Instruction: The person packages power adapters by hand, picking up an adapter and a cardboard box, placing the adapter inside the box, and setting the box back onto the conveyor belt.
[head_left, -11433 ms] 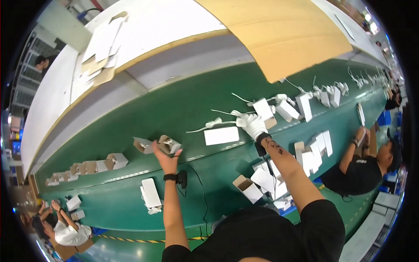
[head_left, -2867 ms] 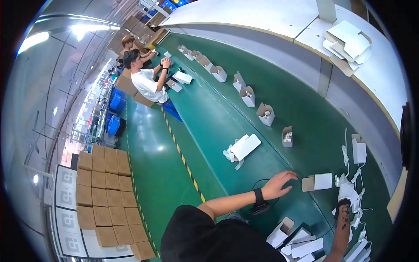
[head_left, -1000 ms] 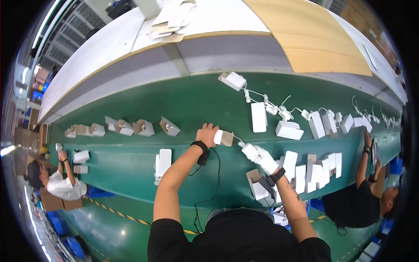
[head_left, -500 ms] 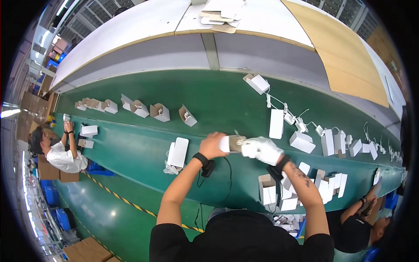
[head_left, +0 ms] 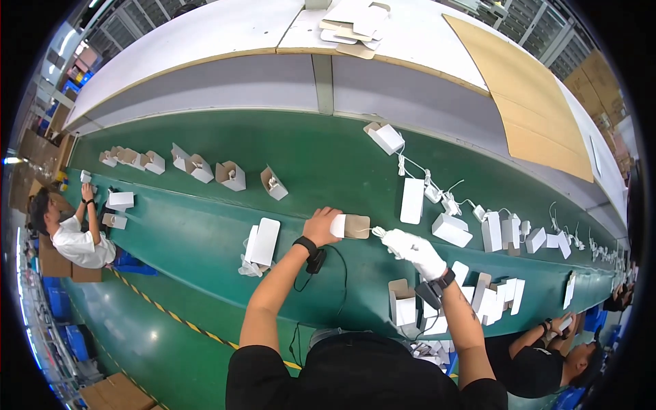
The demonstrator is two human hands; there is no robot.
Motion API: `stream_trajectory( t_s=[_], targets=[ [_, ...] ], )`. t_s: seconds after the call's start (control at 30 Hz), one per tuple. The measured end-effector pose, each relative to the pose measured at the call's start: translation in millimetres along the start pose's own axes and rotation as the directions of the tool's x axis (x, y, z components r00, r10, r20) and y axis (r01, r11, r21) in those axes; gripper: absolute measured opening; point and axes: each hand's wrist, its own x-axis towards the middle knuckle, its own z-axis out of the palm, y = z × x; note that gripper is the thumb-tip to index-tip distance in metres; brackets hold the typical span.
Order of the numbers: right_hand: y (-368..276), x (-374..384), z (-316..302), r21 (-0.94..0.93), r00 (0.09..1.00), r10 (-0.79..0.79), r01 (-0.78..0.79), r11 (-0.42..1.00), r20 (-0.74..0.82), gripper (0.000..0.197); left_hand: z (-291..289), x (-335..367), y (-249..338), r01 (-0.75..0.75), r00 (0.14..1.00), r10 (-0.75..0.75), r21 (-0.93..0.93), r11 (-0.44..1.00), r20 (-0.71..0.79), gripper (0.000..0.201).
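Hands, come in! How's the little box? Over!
Left hand holds box. Gloved right hand holds white cable near box's tan end. Black cord lies near left hand.

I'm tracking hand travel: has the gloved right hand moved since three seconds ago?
Yes: judged against the long white shelf, the gloved right hand has moved away, toward the wearer, now near the open end of the small box.

Bench (head_left: 191,239) green; pale lilac-grey panel (head_left: 246,83) along its far edge. Tan cardboard sheet (head_left: 529,99) above that edge. Small carton (head_left: 357,226) at left hand (head_left: 322,226): white outside, brown-grey inside. Right hand (head_left: 414,253) gloved white; cable (head_left: 378,232) white too. Both wristbands (head_left: 305,242) black. Floor tape (head_left: 180,318) off near edge: yellow-black diagonal stripes.
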Motion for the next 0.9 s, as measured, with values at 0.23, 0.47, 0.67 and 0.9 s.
stream_trajectory(
  t_s=[0.23,0.47,0.67,0.9],
  targets=[
    [8.5,25.8,7.5,-0.725,0.996,0.079,-0.021,0.688,0.046,0.035,-15.4,-16.9,24.7,-0.139,0.977,0.175,-0.257,0.956,0.120,0.067],
    [4.9,32.5,29.8,-0.988,0.982,-0.111,0.153,0.009,0.151,0.025,-7.7,-18.3,80.8,-0.156,0.985,0.173,-0.363,0.919,0.017,0.065],
    [14.9,42.0,-8.2,-0.853,0.890,-0.290,0.432,0.293,0.352,0.021,4.4,-3.3,84.0,-0.170,0.985,0.154,-0.443,0.880,-0.072,0.063],
    [13.8,62.5,-41.8,-0.868,0.753,-0.603,0.088,0.489,-0.263,0.017,-3.0,6.5,-0.7,0.013,0.940,-0.125,-0.331,0.943,-0.318,0.068]
  ],
)
